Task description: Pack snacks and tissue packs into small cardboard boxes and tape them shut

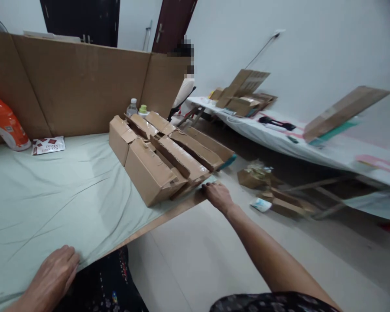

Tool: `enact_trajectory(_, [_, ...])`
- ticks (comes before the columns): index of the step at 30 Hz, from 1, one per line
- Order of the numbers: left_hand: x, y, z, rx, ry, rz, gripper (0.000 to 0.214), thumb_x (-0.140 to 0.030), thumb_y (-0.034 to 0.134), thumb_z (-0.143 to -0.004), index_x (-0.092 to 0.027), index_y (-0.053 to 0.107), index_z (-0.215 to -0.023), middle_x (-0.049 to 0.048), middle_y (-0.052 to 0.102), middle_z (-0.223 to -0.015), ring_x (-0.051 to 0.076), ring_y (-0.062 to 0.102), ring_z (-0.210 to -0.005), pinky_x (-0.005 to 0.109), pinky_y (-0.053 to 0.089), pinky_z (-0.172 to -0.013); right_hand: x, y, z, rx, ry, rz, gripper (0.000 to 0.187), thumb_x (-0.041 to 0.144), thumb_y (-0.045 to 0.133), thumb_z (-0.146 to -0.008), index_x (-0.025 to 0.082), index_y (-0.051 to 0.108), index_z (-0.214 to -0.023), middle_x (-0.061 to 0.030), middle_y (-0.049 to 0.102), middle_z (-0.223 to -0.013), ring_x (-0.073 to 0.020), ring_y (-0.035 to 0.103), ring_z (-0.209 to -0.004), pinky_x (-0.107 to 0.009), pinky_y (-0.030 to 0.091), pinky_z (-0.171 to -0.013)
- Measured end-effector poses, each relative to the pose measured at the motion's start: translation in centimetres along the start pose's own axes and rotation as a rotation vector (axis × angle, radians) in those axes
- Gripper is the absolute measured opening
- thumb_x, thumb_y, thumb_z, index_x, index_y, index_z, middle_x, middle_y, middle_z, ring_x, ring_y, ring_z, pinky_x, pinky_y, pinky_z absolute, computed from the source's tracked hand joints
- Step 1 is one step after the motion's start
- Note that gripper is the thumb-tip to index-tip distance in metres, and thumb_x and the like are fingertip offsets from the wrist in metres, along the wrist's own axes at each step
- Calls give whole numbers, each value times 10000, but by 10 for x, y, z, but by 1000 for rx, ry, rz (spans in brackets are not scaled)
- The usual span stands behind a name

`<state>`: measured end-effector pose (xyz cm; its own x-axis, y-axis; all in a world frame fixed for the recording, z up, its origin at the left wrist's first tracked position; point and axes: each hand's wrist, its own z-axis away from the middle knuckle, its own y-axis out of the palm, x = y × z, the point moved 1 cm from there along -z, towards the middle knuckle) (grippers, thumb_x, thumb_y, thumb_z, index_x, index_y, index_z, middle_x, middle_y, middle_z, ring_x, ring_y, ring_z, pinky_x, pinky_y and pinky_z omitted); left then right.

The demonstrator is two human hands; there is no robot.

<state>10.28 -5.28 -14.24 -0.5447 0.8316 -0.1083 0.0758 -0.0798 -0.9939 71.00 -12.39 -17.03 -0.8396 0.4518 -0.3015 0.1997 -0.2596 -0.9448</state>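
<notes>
My left hand lies flat, fingers together, on the pale green cloth of the table near its front edge, holding nothing. My right hand reaches out to the table's right edge. Its fingers curl against the low end of a row of brown cardboard boxes. Whether the fingers grip the nearest box or only touch the table edge is unclear. Several boxes lie side by side, taped and partly torn.
A cardboard screen stands behind the table. An orange packet, a small red-and-white packet and two bottles sit near it. Loose cardboard lies on the floor. A second table with boxes, and a seated person, are at right.
</notes>
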Motion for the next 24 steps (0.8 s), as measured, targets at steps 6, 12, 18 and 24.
enact_trajectory(6, [-11, -14, -9, 242, -151, -53, 359, -55, 365, -907, -196, 695, -899, 108, 689, -931, 293, 667, -871, 433, 533, -802, -11, 9, -19, 35, -88, 141, 399, 389, 685, -1001, 157, 637, -1323, -121, 656, -1323, -252, 679, -1124, -464, 595, -946])
enact_trajectory(12, [-13, -12, -19, 306, -156, -149, 286, -3, 453, -829, -179, 676, -861, 101, 677, -869, 311, 669, -888, 433, 520, -839, -14, 17, -35, 20, -126, 151, 403, 383, 697, -993, 133, 644, -1305, -136, 663, -1304, -253, 682, -1115, -454, 594, -944])
enact_trajectory(18, [-17, -10, -16, 276, -75, -100, 332, 44, 476, -727, -189, 668, -866, 88, 707, -871, 299, 689, -858, 403, 525, -801, -28, 23, -5, -88, -145, 111, 152, 256, 639, -1011, 131, 720, -1043, -83, 739, -1039, -216, 706, -983, -410, 558, -919])
enact_trajectory(24, [-27, -18, -3, 211, 22, 53, 235, 9, 534, -687, -211, 579, -758, 33, 682, -780, 243, 666, -747, 340, 499, -730, -25, 13, 20, -215, -143, 3, 261, 47, 545, -863, 180, 698, -698, -120, 746, -773, -250, 711, -771, -345, 443, -709])
